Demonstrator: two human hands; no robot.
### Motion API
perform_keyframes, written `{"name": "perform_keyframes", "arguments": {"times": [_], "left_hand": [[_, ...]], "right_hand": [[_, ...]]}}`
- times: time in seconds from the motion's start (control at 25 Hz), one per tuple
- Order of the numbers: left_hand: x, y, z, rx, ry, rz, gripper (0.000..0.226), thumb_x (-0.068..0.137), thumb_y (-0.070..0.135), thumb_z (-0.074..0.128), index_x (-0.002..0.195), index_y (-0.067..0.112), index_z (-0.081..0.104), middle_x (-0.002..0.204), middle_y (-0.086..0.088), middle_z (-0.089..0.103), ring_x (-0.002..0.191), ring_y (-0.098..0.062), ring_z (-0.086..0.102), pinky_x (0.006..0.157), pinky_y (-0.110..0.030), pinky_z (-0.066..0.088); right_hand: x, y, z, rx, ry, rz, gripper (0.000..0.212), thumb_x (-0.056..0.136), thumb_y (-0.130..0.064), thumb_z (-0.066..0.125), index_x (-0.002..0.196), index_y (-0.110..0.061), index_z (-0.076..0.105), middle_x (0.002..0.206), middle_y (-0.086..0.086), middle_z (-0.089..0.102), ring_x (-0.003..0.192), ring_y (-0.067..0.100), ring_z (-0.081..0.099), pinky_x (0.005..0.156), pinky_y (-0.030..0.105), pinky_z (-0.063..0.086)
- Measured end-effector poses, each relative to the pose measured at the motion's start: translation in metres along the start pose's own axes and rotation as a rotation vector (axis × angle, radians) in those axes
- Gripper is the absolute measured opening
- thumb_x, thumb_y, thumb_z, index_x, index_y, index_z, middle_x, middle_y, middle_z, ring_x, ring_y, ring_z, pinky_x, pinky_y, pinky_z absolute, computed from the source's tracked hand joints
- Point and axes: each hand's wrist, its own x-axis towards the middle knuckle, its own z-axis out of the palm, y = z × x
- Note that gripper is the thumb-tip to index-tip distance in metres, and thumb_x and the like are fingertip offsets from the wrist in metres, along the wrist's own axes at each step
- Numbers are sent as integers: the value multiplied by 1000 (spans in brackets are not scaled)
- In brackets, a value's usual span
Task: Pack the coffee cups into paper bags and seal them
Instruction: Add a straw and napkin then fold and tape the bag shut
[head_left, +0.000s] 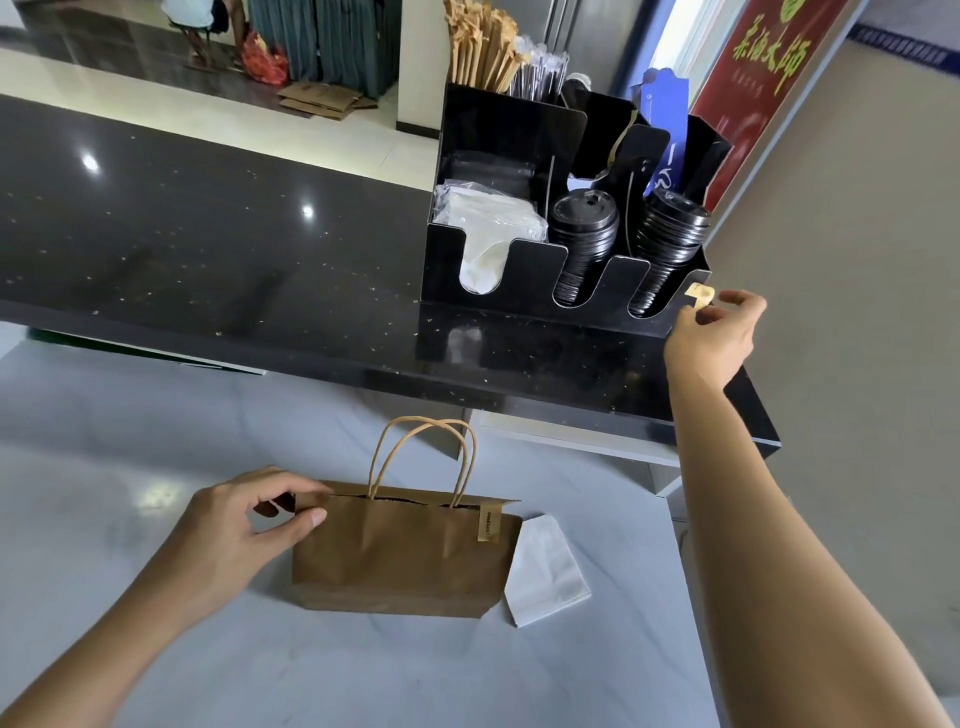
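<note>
Two bare hands work at a pale marble-look table (156, 415) below a raised black speckled counter (208, 234). A brown paper bag (400, 556) with twisted paper handles (421, 457) stands near the table's middle, its top edge folded shut and one tan sticker (488, 522) already stuck over the fold near the right corner. The left hand (244, 525) pinches the bag's top left corner, thumb and forefinger clamped on the folded paper, the other fingers curled behind. The right hand (717, 332) is raised to the counter's right end, where thumb and fingertips pinch a second small tan sticker (697, 297) just beside the front corner of a black acrylic organiser (519, 280). The organiser holds two stacks of black cup lids (584, 228), wrapped white napkins (488, 218), paper-wrapped straws (483, 47) and clear-wrapped straws. A small white paper bag (545, 571) lies flat on the table, touching the brown bag's right side. No coffee cups are visible; whether any sit inside the bag cannot be told.
</note>
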Motion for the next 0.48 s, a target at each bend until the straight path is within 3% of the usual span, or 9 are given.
{"name": "perform_keyframes", "arguments": {"times": [0.2,0.32,0.48], "left_hand": [[0,-1,1,15,5,-2,25,83,16,82,92,39,77,94,13,74,89,-11,67,78,-17,48],[0,0,1,18,0,1,25,83,16,82,93,38,76,94,14,74,90,-11,67,78,-19,48],[0,0,1,23,-3,4,25,83,16,82,93,38,76,93,16,73,90,-11,67,78,-19,48]], "right_hand": [[8,5,-2,-90,56,-16,20,94,-21,55,114,-15,57,108,2,69,99,21,61,93,39,48],[10,4,-4,-200,69,-52,23,95,-14,48,114,-13,59,115,8,64,96,24,57,94,42,46],[12,1,-5,-364,97,-150,27,96,-9,41,115,-11,60,119,14,62,107,37,58,95,46,40]]}}
